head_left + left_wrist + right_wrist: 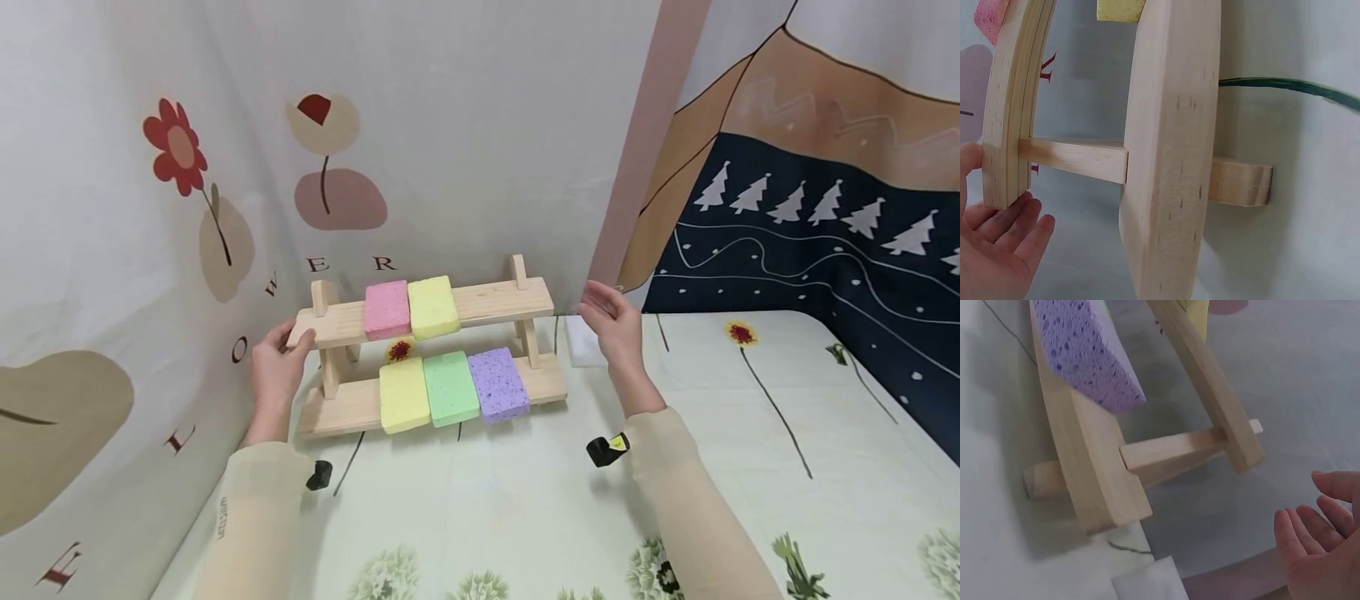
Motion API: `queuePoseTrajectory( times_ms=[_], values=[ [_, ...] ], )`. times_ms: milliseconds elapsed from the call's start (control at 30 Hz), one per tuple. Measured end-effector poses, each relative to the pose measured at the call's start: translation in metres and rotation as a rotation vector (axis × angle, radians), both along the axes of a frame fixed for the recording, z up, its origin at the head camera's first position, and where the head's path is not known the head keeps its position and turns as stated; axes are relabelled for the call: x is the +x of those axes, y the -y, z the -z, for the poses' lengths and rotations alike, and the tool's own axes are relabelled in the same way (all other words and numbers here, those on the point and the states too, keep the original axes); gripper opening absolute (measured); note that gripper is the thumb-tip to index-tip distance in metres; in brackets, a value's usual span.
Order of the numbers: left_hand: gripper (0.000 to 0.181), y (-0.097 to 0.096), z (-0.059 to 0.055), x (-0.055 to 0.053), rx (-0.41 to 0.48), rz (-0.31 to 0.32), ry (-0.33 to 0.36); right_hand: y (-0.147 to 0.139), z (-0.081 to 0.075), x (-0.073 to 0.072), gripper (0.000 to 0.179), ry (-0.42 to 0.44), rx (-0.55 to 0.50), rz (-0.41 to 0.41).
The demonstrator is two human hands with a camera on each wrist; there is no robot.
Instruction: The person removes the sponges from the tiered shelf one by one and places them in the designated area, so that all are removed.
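Observation:
A two-tier wooden shelf rack (491, 302) stands near the back wall. Its upper board carries a pink sponge (387, 310) and a yellow sponge (433, 308) side by side. On the lower board (348, 408) sit another yellow sponge (405, 396), a green sponge (451, 389) and a purple sponge (498, 385) in a row. My left hand (276, 375) grips the left end of the upper board, thumb on one face and fingers around the other. Just off the right end of that board, my right hand (615, 329) is held up with fingers loosely bent, holding nothing.
Behind the rack's right end, a flat white block (585, 342) lies on the flower-printed tablecloth (480, 508). A printed cloth wall (480, 150) rises close behind and at left. A dark cloth with white trees (810, 242) hangs at right.

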State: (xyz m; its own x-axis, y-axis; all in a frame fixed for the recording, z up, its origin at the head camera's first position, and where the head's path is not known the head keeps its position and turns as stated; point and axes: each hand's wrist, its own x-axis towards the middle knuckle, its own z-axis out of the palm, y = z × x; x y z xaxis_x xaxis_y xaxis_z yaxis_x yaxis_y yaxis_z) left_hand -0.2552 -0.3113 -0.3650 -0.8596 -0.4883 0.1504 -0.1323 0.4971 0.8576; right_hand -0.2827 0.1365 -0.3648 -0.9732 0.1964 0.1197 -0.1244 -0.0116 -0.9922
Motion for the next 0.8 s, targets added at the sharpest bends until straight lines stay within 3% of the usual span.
queuePoseTrajectory(
  times_ms=[533,800],
  values=[
    [0.057,-0.003,0.0,0.001,0.059,-0.025,-0.017,0.036,-0.016,0.005,0.044,-0.06,-0.03,-0.134],
    [0.056,-0.003,0.003,0.0,0.051,-0.036,-0.02,0.056,-0.019,0.005,0.043,-0.047,-0.051,-0.167]
  ],
)
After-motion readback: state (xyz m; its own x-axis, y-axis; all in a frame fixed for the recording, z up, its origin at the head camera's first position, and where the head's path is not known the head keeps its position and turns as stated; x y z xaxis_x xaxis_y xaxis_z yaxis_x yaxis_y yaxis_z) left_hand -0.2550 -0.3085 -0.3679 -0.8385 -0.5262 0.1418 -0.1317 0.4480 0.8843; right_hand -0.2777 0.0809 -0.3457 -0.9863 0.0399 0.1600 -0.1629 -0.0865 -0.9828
